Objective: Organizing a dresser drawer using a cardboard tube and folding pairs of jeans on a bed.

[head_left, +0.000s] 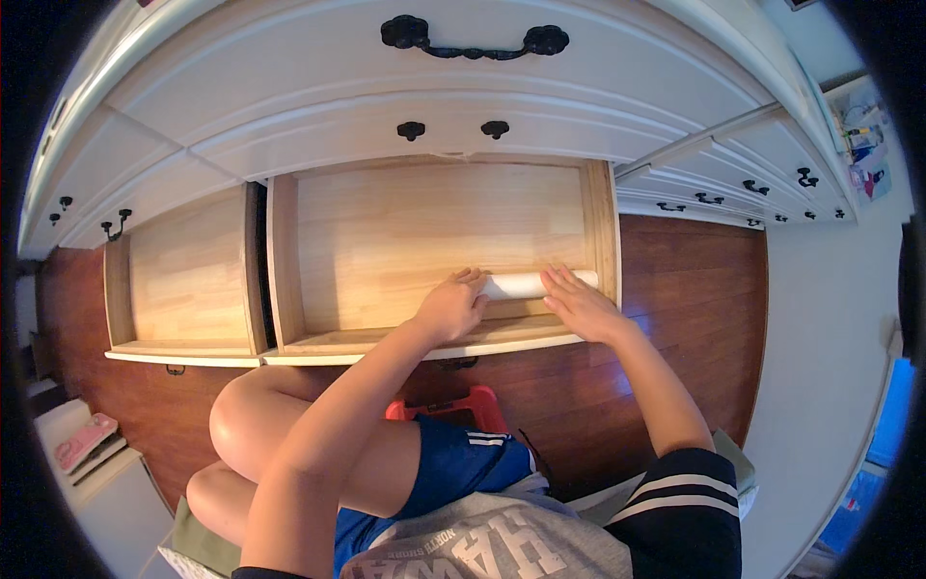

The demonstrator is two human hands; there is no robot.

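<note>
A smooth white roll (521, 286) lies lengthwise along the near side of the open middle drawer (434, 227), towards its right corner. My left hand (455, 304) is closed over the roll's left end, its fingers across the top and the thumb on the near side. Around the right part of the roll, my right hand (582, 304) takes a similar hold, fingers over it and thumb towards me. A stretch of white shows between the two hands. Part of the roll is hidden under my fingers, and I cannot make out its material.
Another open wooden drawer (183, 270) extends at the left, with a dark gap between the two. White drawer fronts with black handles (473, 50) rise beyond. A red-rimmed object (487, 410) stands on the brown wood floor (685, 318) by my legs. A white wall (820, 338) runs along the right.
</note>
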